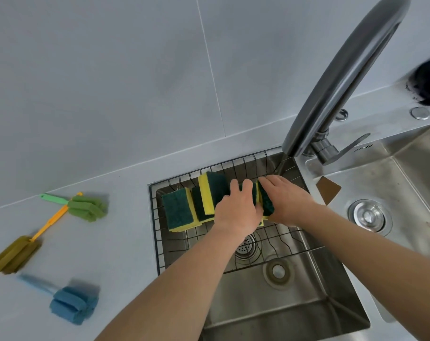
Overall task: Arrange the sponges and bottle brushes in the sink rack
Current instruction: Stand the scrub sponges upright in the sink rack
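A black wire sink rack (157,232) spans the left sink basin. Several yellow-and-green sponges stand on edge in a row in it; the leftmost sponge (178,210) leans outward and a taller sponge (212,193) stands behind it. My left hand (236,207) grips a sponge in the middle of the row, mostly hidden under the fingers. My right hand (286,199) holds the rightmost sponge (267,201) upright. On the counter to the left lie three bottle brushes: a green brush (86,207), an orange-handled olive brush (14,254) and a blue brush (72,303).
A curved grey faucet (332,77) arches over the rack's back right corner. A second basin with a drain (369,215) lies to the right. A dark object (428,82) sits at the counter's far right. Grey wall tiles rise behind.
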